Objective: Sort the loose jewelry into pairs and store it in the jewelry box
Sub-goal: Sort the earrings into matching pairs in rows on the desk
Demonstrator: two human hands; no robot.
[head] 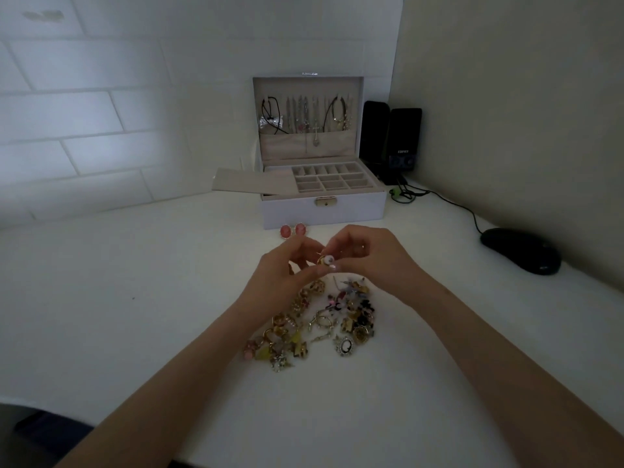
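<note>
- Left hand [287, 265] & right hand [368, 255] meet above the pile of jewelry [314, 322], fingers curled, both pinching one small gold-and-white earring [326, 260] btwn fingertips.
- Pile lies on white desk [135, 298], just under the hands.
- Two pink earrings [293, 230] side by side, right in front of jewelry box [324, 211].
- Box open, lid upright, necklaces hanging inside.
- Black mouse [520, 250] far right; speakers [391, 140] beside box.
</note>
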